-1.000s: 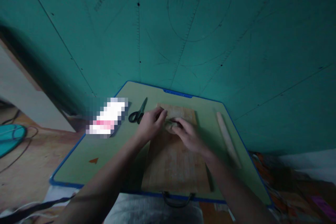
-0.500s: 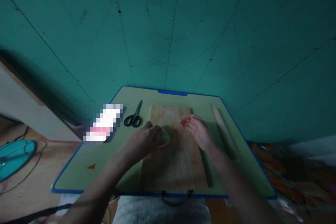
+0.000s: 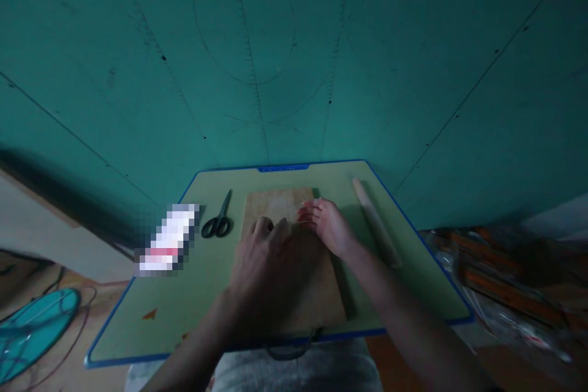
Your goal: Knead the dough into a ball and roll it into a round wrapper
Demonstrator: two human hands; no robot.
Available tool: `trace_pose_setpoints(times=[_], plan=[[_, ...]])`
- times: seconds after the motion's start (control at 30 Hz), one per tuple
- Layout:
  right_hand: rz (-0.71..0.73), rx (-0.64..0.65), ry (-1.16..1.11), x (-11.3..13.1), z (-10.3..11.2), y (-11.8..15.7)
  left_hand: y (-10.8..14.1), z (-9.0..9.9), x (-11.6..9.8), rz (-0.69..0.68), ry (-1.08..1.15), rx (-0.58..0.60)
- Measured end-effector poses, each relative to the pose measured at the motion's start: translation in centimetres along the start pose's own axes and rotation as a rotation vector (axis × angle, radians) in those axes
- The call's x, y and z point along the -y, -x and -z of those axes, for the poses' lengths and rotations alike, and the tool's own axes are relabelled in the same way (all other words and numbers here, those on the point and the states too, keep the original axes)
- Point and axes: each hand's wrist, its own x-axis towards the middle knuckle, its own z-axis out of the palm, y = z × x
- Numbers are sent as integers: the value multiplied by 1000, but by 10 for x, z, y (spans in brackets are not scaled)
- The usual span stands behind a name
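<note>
Rectangular light-brown wooden board (image 3: 321, 294) lies beneath both hands as I watch through the head camera, its bare near part stretching back toward the wearer between the two forearms. Above its left side I see the left hand (image 3: 257, 254), back turned up, fingers curled inward; I cannot tell whether anything is pinched inside them, nor whether they touch the wood. Facing it just to the right is the right hand (image 3: 331, 225), released, palm toward the left hand, fingers extended and slightly bent over the board's right edge.

Left of the left hand, I have black-handled scissors (image 3: 218, 225) with their dark blades pointing away. Farther left lies a flat white shape with a pink band (image 3: 168, 239), blurred into squares on my feed. Right of the right hand rests a long, slim, pale wooden rod (image 3: 376, 222), tilted across my view. All these sit on a pale-green worktop with a blue rim (image 3: 202, 294). Nearer me than the left hand, off to its left, is a small orange triangular patch (image 3: 150, 314). Beyond both hands rises a teal wall (image 3: 294, 24) marked with thin dark lines and arcs.
</note>
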Motion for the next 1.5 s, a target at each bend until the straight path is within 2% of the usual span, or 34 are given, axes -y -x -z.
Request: trace_pose_setpoints(times=[0.13, 0.2, 0.27, 0.37, 0.43, 0.5, 0.57, 0.63, 0.7, 0.8, 0.87, 0.93, 1.03, 1.13, 1.23, 1.33, 1.4, 1.5], plan=[[4, -32, 85, -2, -1, -1, 18, -3, -12, -98, 132, 4], [119, -37, 258, -7, -1, 3, 16, 1, -4, -87, 283, 8], [302, -10, 542, -12, -3, 12, 6, 5, 12, -11, 466, -41], [536, 98, 1034, -21, -16, 30, -16, 9, 42, 161, 642, -252], [607, 197, 1349, -26, -31, 39, -32, 7, 58, 212, 687, -367], [627, 316, 1630, -30, -45, 43, -44, 3, 69, 215, 723, -404], [643, 395, 1814, -33, -50, 43, -51, -4, 76, 211, 761, -418], [698, 421, 1850, -35, -43, 40, -51, -11, 81, 227, 783, -436], [758, 419, 1767, -36, -30, 37, -48, -16, 86, 246, 784, -449], [774, 339, 1650, -36, -16, 31, -45, -19, 92, 246, 783, -454], [754, 280, 1674, -38, -20, 26, -45, -19, 93, 232, 788, -451], [723, 269, 1746, -42, -33, 20, -45, -18, 93, 220, 785, -445], [680, 333, 1851, -47, -57, 16, -45, -16, 93, 230, 789, -450], [700, 418, 1899, -48, -70, 23, -46, -17, 95, 259, 797, -447], [728, 508, 1885, -43, -66, 37, -47, -21, 97, 275, 783, -418], [720, 579, 1885, -35, -53, 45, -47, -25, 94, 232, 734, -363], [709, 551, 1922, -29, -44, 44, -47, -27, 90, 193, 711, -332], [693, 368, 1982, -25, -36, 32, -48, -32, 84, 209, 751, -335]])
